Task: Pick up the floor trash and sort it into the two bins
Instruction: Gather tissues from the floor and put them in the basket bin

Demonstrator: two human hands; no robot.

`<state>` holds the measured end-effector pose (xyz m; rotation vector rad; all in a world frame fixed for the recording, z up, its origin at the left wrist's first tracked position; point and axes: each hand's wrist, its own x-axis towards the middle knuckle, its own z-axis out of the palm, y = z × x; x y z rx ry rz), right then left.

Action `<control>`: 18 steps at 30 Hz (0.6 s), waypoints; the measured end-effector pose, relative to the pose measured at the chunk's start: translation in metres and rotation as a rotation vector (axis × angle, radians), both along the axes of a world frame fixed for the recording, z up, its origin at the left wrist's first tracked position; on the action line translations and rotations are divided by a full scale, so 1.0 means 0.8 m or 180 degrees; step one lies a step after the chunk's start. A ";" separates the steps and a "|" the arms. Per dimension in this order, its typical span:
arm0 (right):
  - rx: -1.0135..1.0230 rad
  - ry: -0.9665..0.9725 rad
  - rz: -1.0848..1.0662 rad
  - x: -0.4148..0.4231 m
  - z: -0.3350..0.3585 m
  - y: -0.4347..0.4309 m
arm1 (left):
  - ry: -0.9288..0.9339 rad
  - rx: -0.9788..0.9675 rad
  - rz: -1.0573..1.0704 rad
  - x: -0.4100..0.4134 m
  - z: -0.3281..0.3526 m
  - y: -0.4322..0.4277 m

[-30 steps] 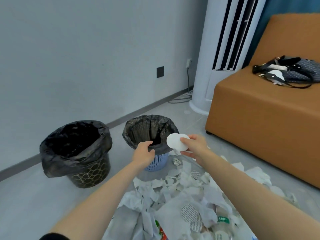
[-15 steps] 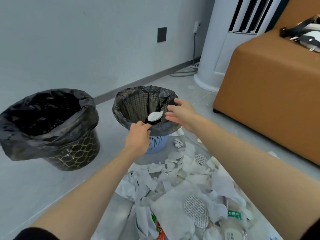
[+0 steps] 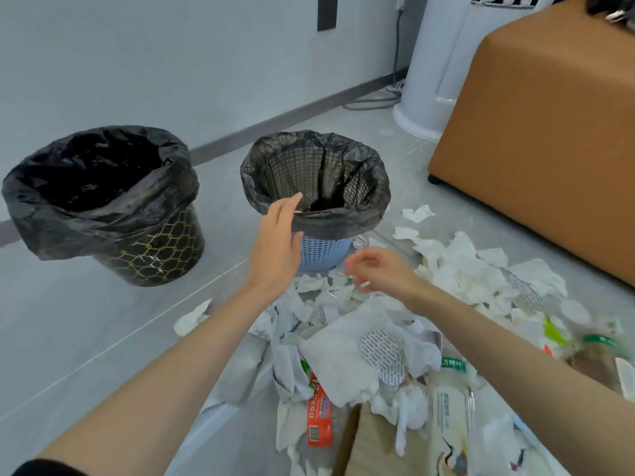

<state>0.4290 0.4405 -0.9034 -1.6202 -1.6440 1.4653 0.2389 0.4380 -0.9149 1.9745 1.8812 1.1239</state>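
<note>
The left hand is open with its fingers straight and together. Its fingertips are at the near rim of the blue bin; I cannot tell whether they touch the liner. The right hand is blurred, with loosely spread fingers, and holds nothing. It hovers over the trash just in front of that bin.

The floor is grey tile, below a grey wall with a dark socket. A brown sofa and a white air conditioner stand on the right.

There are two bins, both lined with black bags: the blue one and a black bin to its left, apart from it. The trash lies scattered on the floor, mostly torn white paper, too many pieces to count. Among it are two round perforated pads, one red wrapper and one bottle.
</note>
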 end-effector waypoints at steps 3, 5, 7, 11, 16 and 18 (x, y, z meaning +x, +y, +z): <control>0.0278 -0.0943 0.0877 0.004 -0.035 -0.020 | 0.0089 0.0398 0.0227 0.013 -0.014 -0.034; 0.0313 -0.1656 0.1584 0.011 -0.061 -0.034 | 0.0026 0.0215 0.0150 0.022 -0.034 -0.057; 0.0264 -0.2390 0.2153 0.021 -0.084 -0.047 | -0.0057 -0.0349 -0.0106 0.029 -0.059 -0.078; 0.0809 -0.3180 0.2246 0.041 -0.114 -0.074 | 0.0393 -0.1227 -0.0562 0.037 -0.110 -0.111; 0.1282 -0.2935 0.1591 0.061 -0.121 -0.072 | 0.0834 -0.1555 -0.0614 0.044 -0.119 -0.112; 0.1221 -0.2709 0.1205 0.067 -0.114 -0.065 | 0.1001 -0.1647 -0.0580 0.042 -0.118 -0.104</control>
